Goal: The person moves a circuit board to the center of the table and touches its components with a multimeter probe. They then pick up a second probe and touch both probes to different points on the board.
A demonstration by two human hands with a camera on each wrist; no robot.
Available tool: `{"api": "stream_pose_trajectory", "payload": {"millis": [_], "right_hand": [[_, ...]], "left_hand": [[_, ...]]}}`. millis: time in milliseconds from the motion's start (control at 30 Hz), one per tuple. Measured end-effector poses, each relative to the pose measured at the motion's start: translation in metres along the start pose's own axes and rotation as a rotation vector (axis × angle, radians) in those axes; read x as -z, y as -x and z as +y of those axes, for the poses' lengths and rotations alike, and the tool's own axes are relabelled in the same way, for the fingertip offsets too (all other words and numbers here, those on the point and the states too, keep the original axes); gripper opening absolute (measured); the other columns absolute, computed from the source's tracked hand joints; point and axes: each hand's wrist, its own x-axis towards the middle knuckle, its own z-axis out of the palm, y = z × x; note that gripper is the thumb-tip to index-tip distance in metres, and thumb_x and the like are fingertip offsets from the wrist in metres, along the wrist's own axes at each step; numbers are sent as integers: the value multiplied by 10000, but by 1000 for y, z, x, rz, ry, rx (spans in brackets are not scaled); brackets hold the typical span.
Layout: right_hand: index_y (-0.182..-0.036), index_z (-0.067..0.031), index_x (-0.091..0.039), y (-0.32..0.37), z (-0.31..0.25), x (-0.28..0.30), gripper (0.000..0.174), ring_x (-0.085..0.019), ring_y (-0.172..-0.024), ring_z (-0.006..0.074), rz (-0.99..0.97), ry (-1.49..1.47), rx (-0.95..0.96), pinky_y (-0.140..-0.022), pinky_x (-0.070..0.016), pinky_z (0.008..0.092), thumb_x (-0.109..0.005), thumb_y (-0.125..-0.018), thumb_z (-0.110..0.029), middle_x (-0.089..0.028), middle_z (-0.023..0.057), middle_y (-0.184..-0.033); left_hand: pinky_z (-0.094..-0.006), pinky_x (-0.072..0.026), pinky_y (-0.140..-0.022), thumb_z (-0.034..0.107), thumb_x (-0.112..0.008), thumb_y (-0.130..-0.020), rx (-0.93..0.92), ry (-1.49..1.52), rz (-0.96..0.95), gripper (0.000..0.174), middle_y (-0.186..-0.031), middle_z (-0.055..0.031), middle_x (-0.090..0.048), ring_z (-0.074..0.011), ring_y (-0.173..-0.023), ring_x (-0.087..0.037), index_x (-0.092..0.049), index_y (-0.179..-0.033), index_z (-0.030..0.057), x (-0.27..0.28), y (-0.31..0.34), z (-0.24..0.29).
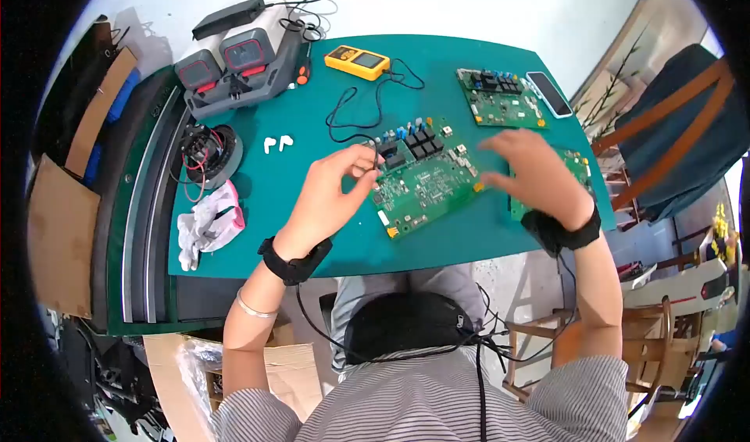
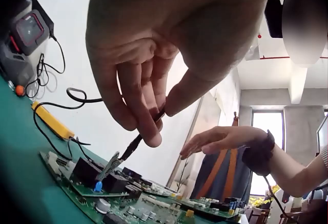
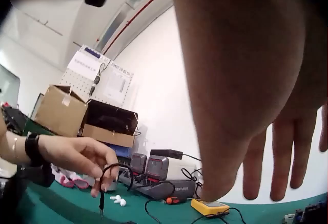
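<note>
My left hand pinches a black test lead between thumb and fingers. Its silvery metal tip points down at the components on the near-left part of a large green circuit board. From the lead, a black wire loops back to a yellow handheld meter at the far side of the table. My right hand hovers at the board's right side with fingers extended and nothing in its grasp. It partly covers another green board beneath it.
Beyond my right hand lie a third circuit board and a phone. A grey device with a battery charger look stands at the back left. White earbuds, a round black part with wires and gloves lie on the left.
</note>
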Motion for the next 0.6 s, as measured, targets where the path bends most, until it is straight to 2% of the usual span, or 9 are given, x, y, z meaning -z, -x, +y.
{"api": "stream_pose_trajectory", "payload": {"millis": [33, 67, 167, 200, 300, 467, 600], "right_hand": [[-1138, -48, -592, 13, -1, -4, 420, -518, -1089, 338, -55, 14, 42, -961, -392, 413, -701, -777, -232, -581, 148, -1158], [-1173, -56, -565, 26, -3, -7, 460, -451, -1200, 340, -185, -38, 3, -1028, -344, 430, -707, -766, -215, -509, 150, -1270], [-1185, -65, -559, 63, 5, -34, 471, -420, -1251, 333, -167, 6, -8, -1088, -294, 445, -709, -758, -197, -500, 148, -1280], [-1189, -60, -552, 72, 7, -39, 465, -418, -1266, 285, -166, 90, 8, -1104, -282, 460, -689, -769, -206, -513, 127, -1269], [-1186, -62, -555, 89, 11, -42, 445, -408, -1275, 274, -145, 112, 28, -1117, -265, 453, -676, -778, -191, -507, 112, -1283], [-1171, -79, -565, 103, 26, -28, 424, -409, -1262, 232, -221, 210, 145, -1136, -261, 416, -666, -767, -155, -510, 54, -1280], [-1198, -97, -549, 110, 37, -14, 456, -393, -1277, 244, -275, 217, 183, -1136, -256, 432, -664, -759, -139, -481, 44, -1325]], "left_hand": [[-264, -510, -703, -19, -576, -867, -1, 10, -5, 157, -852, -69, -653, -146, -782, -665, -590, -1022, -35, -1, 2, -1], [-265, -507, -701, -26, -585, -850, 31, 23, 0, 156, -845, -83, -656, -149, -772, -661, -591, -1006, -30, 0, 4, -2], [-256, -504, -699, -32, -593, -837, 75, 39, 1, 155, -841, -93, -665, -147, -762, -667, -598, -991, -26, 3, 6, -7], [-256, -500, -709, -16, -582, -857, 82, 34, -7, 137, -845, -78, -659, -141, -772, -668, -598, -992, -28, 3, 7, -6], [-255, -491, -731, 7, -571, -881, 118, 29, -21, 112, -847, -65, -649, -132, -779, -666, -598, -982, -34, 3, 8, -6], [-261, -493, -734, 6, -564, -882, 143, 8, -19, 94, -852, -73, -646, -135, -777, -661, -586, -964, -37, 8, 14, -9], [-271, -497, -736, 5, -559, -881, 151, -47, -19, 62, -888, -75, -652, -143, -783, -662, -555, -934, -26, 15, 11, -5]]}}
